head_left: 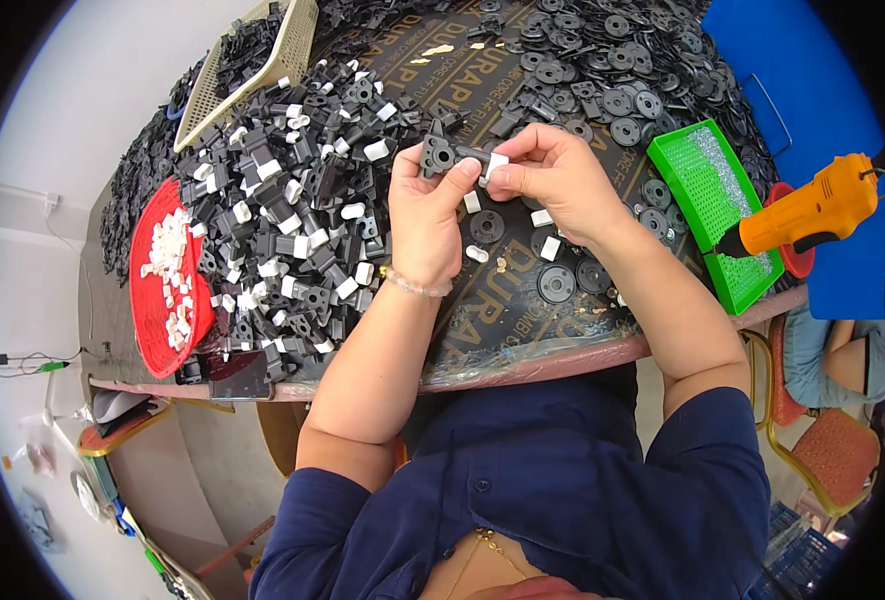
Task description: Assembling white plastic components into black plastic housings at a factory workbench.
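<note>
Black plastic bracket with a flanged end (471, 153) sits between both hands, its long axis running left to right: left hand (426, 225) pinches the flanged end, right hand (571, 190) the white plastic cap (499, 160) opposite. One bracket, one cap held; four loose white blocks (551, 248) lie nearby.

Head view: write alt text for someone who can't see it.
A person's left hand and right hand hold a black part with a white end piece over a table. Similar parts lie heaped at left beside a red tray of white pieces; black discs, a green basket and an orange power tool are at right.
</note>
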A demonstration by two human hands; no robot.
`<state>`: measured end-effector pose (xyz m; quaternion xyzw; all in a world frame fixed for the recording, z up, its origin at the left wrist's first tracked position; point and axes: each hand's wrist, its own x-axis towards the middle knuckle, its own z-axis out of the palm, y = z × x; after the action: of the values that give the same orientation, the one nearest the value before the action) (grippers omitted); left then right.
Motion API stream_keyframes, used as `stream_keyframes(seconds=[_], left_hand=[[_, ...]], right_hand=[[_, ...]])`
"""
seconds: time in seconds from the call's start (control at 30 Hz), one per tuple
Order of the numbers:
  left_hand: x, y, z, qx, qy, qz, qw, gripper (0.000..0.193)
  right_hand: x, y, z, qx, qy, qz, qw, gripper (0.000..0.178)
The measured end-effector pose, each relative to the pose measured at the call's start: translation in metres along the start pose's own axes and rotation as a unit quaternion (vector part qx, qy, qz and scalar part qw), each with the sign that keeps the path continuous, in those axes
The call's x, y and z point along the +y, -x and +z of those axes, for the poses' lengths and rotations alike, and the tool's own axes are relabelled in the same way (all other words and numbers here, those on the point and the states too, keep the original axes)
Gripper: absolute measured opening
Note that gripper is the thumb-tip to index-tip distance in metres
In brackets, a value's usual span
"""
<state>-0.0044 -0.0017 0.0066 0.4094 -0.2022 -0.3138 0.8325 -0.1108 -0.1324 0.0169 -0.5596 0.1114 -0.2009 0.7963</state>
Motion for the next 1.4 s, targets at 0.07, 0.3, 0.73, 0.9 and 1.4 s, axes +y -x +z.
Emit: stream_keyframes(seconds=[0.07, 0.3, 0.73, 0.9, 1.4], left_hand=[[-0.004, 0.001, -0.001, 0.006, -0.020, 0.025, 0.999, 0.040], [0.004, 0.000, -0.001, -0.047, 0.006, -0.033, 0.998, 0.040], [-0.008, -0.007, -0.013, -0.032, 0.237, -0.196, 0.951, 0.039], [-0.006, -0.007, -0.016, -0.029, 0.223, -0.139, 0.964, 0.039], [-0.005, -0.013, -0.025, 0.113, 0.241, -0.154, 0.951, 0.025]], right_hand=[[-0.002, 0.000, 0.001, -0.003, -0.005, -0.003, 1.000, 0.017], [-0.001, -0.001, -0.003, -0.027, 0.087, -0.039, 0.995, 0.037], [-0.069, -0.069, 0.089, -0.116, 0.372, -0.201, 0.899, 0.076], [-0.060, -0.135, 0.196, -0.115, 0.362, -0.340, 0.860, 0.076], [-0.013, -0.274, 0.023, 0.118, 0.769, -0.106, 0.619, 0.055]])
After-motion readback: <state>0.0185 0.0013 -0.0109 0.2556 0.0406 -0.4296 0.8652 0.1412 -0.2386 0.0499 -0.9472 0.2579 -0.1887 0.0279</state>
